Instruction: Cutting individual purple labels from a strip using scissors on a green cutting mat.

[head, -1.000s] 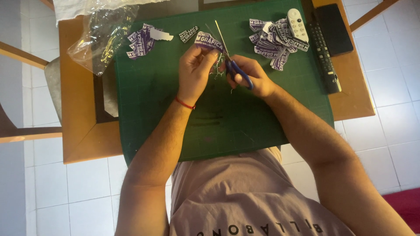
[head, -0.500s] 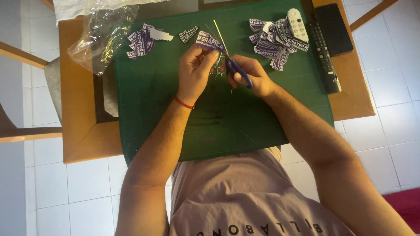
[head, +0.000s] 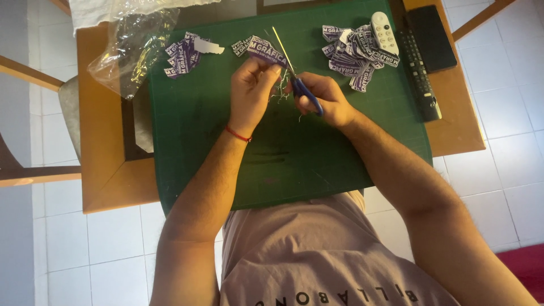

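The purple sticker (head: 266,52) has tilted slightly, pinched in left hand (head: 253,85); right hand (head: 320,96) grips blue-handled scissors (head: 297,76), seemingly mid-cut.

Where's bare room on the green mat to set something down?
Free: the green cutting mat below both hands, between the forearms down to its near edge, and its left strip under the left sticker pile. Crowded: the top edge, with left hand holding a purple sticker, right hand on the scissors, the right sticker pile and white remote.

Two remote controls (head: 418,68), one scissors (head: 297,79), two sticker piles (head: 354,48), one cutting mat (head: 294,153), one plastic bag (head: 130,48)
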